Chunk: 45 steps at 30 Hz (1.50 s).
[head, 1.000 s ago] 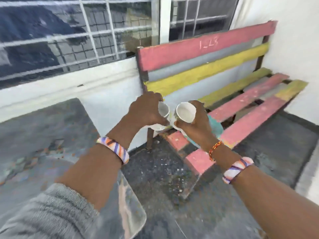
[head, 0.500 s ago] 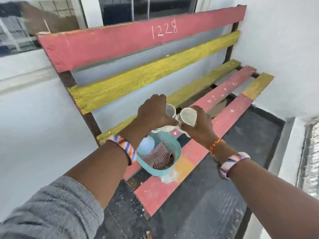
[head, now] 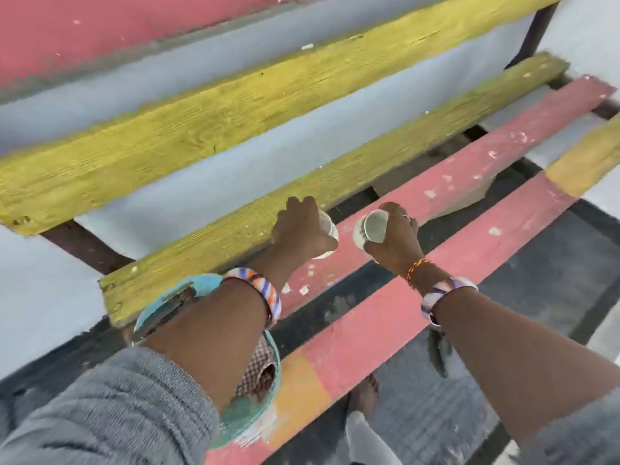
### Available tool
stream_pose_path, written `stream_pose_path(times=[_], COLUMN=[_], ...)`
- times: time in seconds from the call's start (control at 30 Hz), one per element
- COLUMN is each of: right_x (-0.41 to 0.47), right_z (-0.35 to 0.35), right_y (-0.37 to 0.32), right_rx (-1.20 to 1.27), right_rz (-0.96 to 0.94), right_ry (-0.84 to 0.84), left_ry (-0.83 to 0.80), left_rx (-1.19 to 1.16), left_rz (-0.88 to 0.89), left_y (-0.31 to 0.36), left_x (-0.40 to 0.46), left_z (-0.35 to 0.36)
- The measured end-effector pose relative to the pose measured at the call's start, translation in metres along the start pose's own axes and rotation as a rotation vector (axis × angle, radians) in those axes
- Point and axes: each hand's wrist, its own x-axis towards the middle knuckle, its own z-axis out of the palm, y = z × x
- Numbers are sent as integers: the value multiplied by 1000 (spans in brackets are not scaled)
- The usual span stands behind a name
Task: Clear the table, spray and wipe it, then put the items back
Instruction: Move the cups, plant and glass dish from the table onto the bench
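White cups, two: left hand [head: 300,229] grips one cup [head: 328,226], right hand [head: 394,236] the other [head: 370,228], low over pink bench slat [head: 469,162]. Risk: slat gaps could tip or drop a cup set near an edge

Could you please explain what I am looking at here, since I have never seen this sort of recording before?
There is no machine here: a person wears a camera on the head, and it looks forward and down, so you see their own two arms reaching out. The left hand has its grip closed on a small white cup, and the right hand grips a second white cup. Both are held low over the seat of a painted wooden bench with pink and yellow slats. Nearer the camera, partly hidden by the left forearm, a teal basket sits on the bench with a checked cloth inside. Whether the cups already touch the slat is unclear.
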Motion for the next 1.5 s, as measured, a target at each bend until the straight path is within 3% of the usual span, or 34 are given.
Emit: stream_pose_path(times=[0.23,0.5,0.63,0.73,0.9,1.07,1.17,1.27,1.5], right_x=[67,92,84,69,20,-63,-128,-199,-348], right_z=[15,24,13,-1,-13,-1,22,59,157], right_y=[51,52,44,24,-47,-148,-217,-287,-417], right_rx=[-164,-260,-332,-449,-556,-930,-1256,-1354,-988], right_rz=[-85,-138,-78,-102,-327,-838,-1242,-1512,-1462], right_ry=[-209,-247,-315,-273,-34,-207,-389,-418,-436], left_ry=[-10,-18,-143,-122,-38,65,125,186,378], left_rx=[-38,30,148,143,99,67,125,171,174], left_rz=[-258,-440,-439,-307,-13,160,129,18,-272], left_y=[27,42,44,36,10,-50,-116,-186,-328], left_x=[60,94,89,74,19,-85,-163,-241,-383], left_z=[84,110,101,75,7,-69,-112,-152,-219])
